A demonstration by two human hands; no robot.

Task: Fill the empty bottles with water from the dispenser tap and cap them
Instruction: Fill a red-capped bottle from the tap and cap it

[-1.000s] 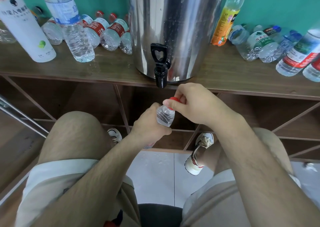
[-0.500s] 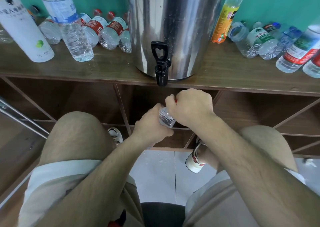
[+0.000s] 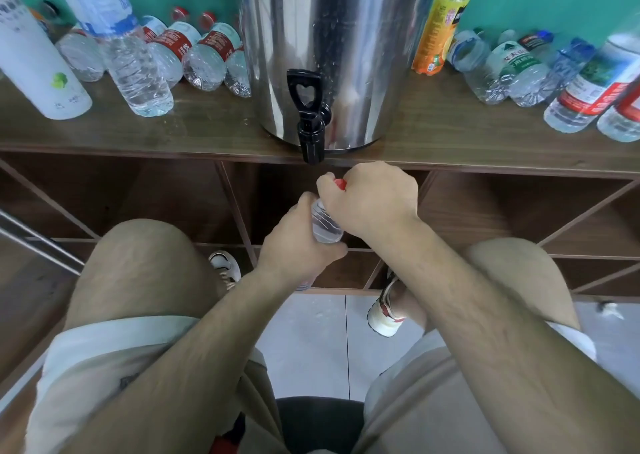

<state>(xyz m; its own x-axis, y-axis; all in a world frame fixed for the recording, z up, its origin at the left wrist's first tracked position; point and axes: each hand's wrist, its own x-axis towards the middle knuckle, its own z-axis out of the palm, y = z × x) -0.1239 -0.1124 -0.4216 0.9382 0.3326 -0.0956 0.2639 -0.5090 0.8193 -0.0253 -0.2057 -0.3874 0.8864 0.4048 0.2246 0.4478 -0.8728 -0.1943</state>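
The small clear plastic water bottle (image 3: 325, 227) is held in mid-air just below the black tap (image 3: 309, 121) of the tall stainless-steel dispenser (image 3: 346, 37), in front of the edge of the brown wooden counter (image 3: 450, 138). The left hand (image 3: 298, 245) wraps around the bottle's body. The right hand (image 3: 372, 200) curls over the red screw cap (image 3: 341, 184) and pinches it.

The bottle looks filled, so it probably has some weight. Its thin ribbed wall would likely dent and push water out if it is squeezed while the cap is loose. Drops on the counter suggest the bottle's skin may be wet and slippery. The shoulder and neck are probably the firmer places to hold. The cap is small and calls for fingertips.
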